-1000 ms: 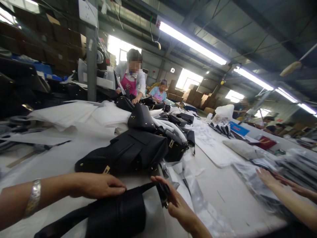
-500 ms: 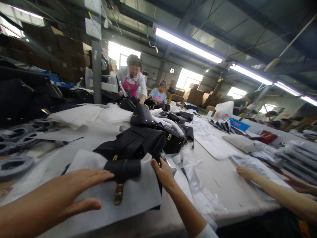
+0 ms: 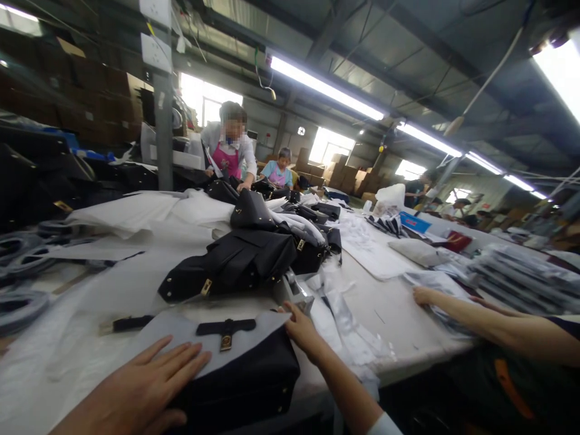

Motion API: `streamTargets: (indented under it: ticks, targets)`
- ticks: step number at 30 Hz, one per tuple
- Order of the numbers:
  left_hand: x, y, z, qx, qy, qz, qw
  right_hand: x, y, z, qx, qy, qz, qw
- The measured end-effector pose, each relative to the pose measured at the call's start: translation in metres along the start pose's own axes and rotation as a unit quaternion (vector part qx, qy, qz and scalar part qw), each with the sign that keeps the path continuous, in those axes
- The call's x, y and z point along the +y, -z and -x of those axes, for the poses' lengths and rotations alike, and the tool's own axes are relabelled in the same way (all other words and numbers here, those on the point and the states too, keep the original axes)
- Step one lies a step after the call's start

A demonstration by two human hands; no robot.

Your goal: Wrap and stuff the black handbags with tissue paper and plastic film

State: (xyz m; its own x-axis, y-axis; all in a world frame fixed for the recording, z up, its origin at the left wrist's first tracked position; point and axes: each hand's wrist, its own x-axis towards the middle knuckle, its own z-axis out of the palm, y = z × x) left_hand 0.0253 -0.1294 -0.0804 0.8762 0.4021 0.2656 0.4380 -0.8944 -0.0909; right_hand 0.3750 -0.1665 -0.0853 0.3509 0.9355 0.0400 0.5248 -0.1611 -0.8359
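A black handbag (image 3: 254, 377) with small gold studs lies in front of me at the table's near edge. A thin pale grey sheet (image 3: 181, 323) covers its upper face. On the sheet rests a black T-shaped strap tab (image 3: 226, 328) with a gold clasp. My left hand (image 3: 147, 380) lies flat on the sheet and bag at the left, fingers stretched out. At the far right corner, my right hand (image 3: 301, 329) pinches the sheet's edge between thumb and fingers. Beyond it sits another black bag (image 3: 235, 260) with a gold clasp.
More black bags and white sheets (image 3: 118, 211) pile up behind. Clear plastic wrap (image 3: 348, 332) lies right of my right hand. A co-worker's hand (image 3: 423, 296) touches a plastic-covered item at the right. Rolled straps (image 3: 22, 308) lie left; a post (image 3: 164, 127) stands behind.
The bag has tilted, so its black side now faces me and the tab appears flatter. My left hand has moved right and down onto the sheet. The view has shifted slightly right.
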Motion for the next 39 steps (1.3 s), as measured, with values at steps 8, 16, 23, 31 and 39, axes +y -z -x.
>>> streamTargets:
  ticks: [8, 16, 23, 31, 39]
  targets:
    - [0.000, -0.031, 0.015, 0.113, -0.004, -0.012, 0.994, -0.071, 0.027, 0.057, -0.186, 0.423, 0.224, 0.858]
    - [0.009, -0.001, -0.003, 0.056, -0.028, -0.011, 0.998, -0.071, 0.015, 0.050, -0.261, 0.369, 0.351, 0.820]
    - [0.009, -0.019, 0.008, 0.033, -0.041, 0.000, 0.999, -0.033, 0.003, 0.059, -0.281, 0.338, 0.315, 0.841]
    - [0.023, -0.059, 0.028, 0.103, 0.005, 0.039, 0.994, 0.028, -0.045, 0.081, -0.079, 0.442, 0.350, 0.822]
    - [0.036, -0.062, 0.039, 0.085, 0.012, 0.053, 0.995, 0.034, -0.040, 0.101, -0.162, 0.417, 0.335, 0.830]
